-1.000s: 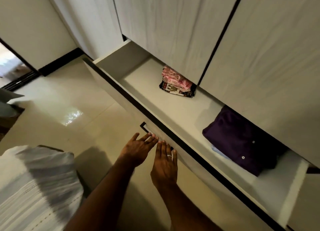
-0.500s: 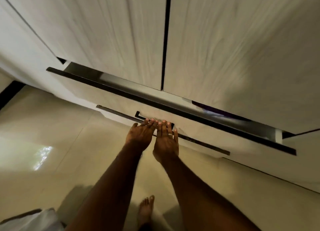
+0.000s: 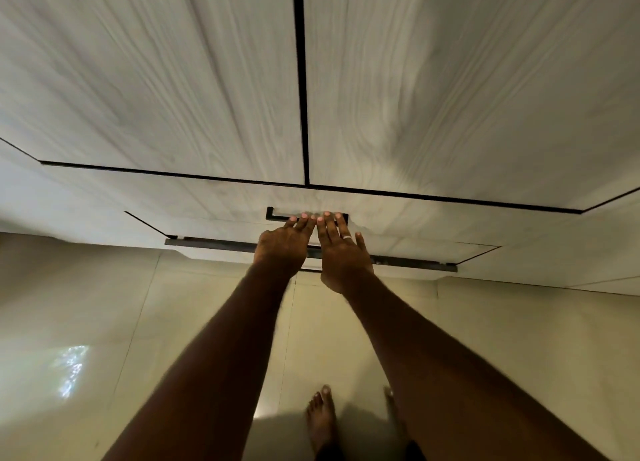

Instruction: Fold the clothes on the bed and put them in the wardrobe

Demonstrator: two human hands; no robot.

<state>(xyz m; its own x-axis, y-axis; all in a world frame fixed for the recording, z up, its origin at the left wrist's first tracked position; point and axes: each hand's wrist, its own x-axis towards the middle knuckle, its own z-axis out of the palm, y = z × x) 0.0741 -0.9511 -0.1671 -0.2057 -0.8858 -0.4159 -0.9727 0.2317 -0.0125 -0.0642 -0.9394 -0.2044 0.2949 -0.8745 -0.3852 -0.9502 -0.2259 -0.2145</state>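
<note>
Both hands' fingers hide the drawer handle's right part

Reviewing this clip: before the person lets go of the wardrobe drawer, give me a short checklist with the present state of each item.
1. Drawer front flush with the wardrobe doors: ok, no gap shows.
2. Left hand flat, fingers straight on the front: ok.
3. Right hand flat, fingers straight: ok.
4. Fingertips at the handle, not curled round it: ok.
5. Clothes folded inside: cannot tell, hidden.
6. Bare foot clear of the drawer: ok.
</note>
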